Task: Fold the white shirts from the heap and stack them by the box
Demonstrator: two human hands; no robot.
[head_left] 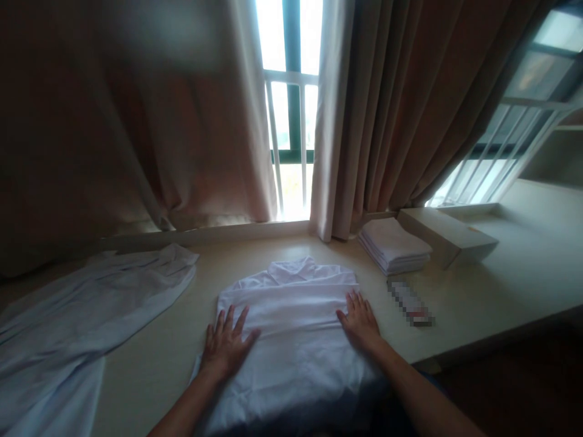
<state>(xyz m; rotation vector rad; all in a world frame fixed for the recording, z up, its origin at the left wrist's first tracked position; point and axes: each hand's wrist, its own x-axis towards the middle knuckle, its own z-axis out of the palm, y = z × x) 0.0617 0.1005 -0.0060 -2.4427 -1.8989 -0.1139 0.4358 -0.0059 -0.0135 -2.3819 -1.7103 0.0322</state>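
Note:
A white shirt lies on the pale table in front of me, its collar at the far end and its lower part reaching the near edge. A straight fold runs across it just below the collar. My left hand rests on the shirt's left side with the fingers spread. On the right side, my right hand lies flat on the cloth, fingers stretched out and slightly apart. Neither hand grips anything.
Loose white cloth covers the left of the table. At the back right are a stack of folded white cloth and a box. A blurred-out object lies nearer. Curtains hang behind.

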